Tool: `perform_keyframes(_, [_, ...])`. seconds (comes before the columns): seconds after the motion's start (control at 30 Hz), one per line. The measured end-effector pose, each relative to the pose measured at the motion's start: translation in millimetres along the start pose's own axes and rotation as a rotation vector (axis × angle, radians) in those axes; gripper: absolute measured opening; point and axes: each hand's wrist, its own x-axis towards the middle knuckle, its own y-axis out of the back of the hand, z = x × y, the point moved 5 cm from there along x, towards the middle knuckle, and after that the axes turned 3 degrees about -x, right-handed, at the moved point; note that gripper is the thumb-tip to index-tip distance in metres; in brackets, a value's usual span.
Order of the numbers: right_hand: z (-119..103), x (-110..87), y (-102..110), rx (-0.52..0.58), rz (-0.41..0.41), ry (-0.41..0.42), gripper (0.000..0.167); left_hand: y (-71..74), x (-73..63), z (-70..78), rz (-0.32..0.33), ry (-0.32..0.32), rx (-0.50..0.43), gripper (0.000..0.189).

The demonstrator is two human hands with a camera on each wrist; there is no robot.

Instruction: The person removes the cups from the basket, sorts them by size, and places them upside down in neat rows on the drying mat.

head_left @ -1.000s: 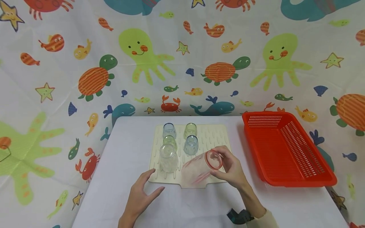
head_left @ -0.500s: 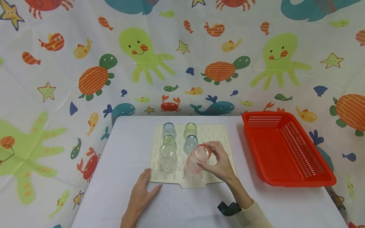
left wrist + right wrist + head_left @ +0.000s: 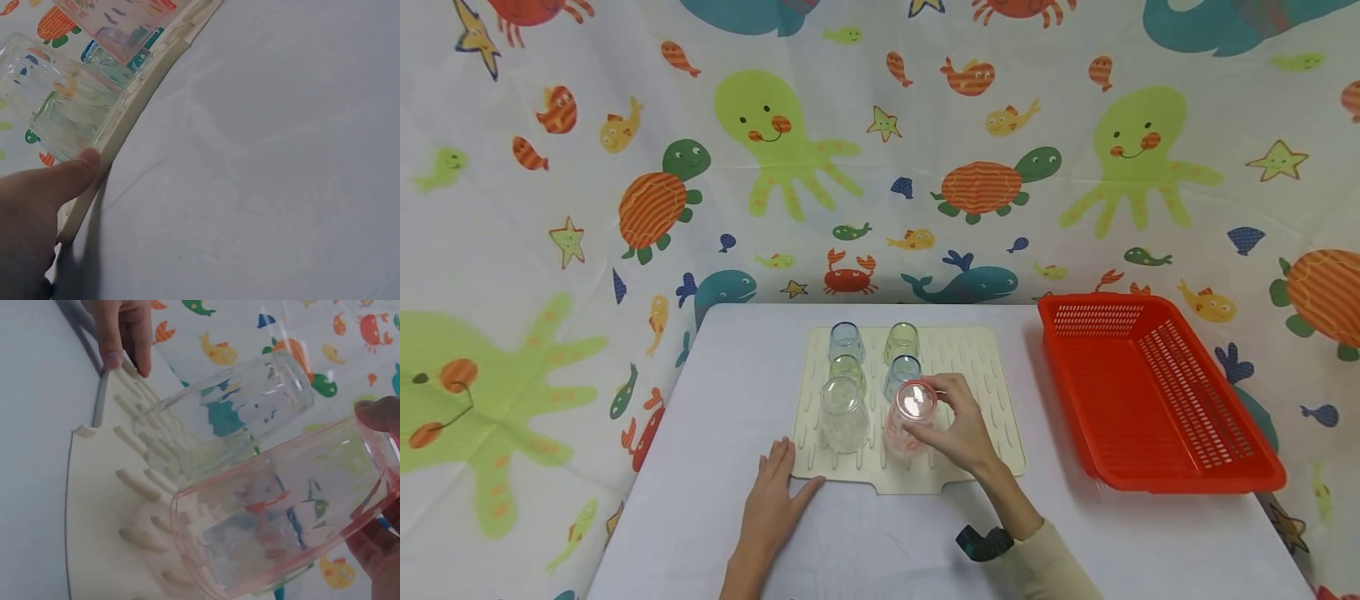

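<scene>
My right hand (image 3: pixel 957 427) grips a pink-tinted drinking glass (image 3: pixel 908 427) round its base end. The glass is upside down, its rim at the cream ridged drying mat (image 3: pixel 970 358); in the right wrist view the pink glass (image 3: pixel 281 506) has its rim close to the ridges, and whether it touches is unclear. My left hand (image 3: pixel 769 504) holds the mat's front left corner between thumb and fingers. In the left wrist view its thumb (image 3: pixel 78 172) presses the mat's edge. A tall clear glass (image 3: pixel 844 417) stands inverted left of the pink one.
Behind are smaller inverted glasses: a blue one (image 3: pixel 847 342), a green one (image 3: pixel 902 342), another green one (image 3: pixel 847 369) and another blue one (image 3: pixel 901 373). A red plastic basket (image 3: pixel 1187 482) stands at the right on the white-covered table (image 3: pixel 737 375). A patterned curtain hangs behind.
My right hand has brought the pink glass left over the mat and turned it from lying tilted to nearly upright, rim down. My left hand has come onto the mat's corner.
</scene>
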Motion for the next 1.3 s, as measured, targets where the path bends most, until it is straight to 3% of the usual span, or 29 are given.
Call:
perform_keyframes(0.77, [14.4,0.4,-12.2,-0.035,-0.02,-0.041,0.07,-3.9,1.3,-1.4,-0.046,0.047,-0.02,0.092])
perform_keyframes(1.3, [8.9,-0.1,-6.6,-0.06,-0.032,-0.025,0.072,-2.8,-0.5,-1.2,-0.017,0.033,-0.03,0.09])
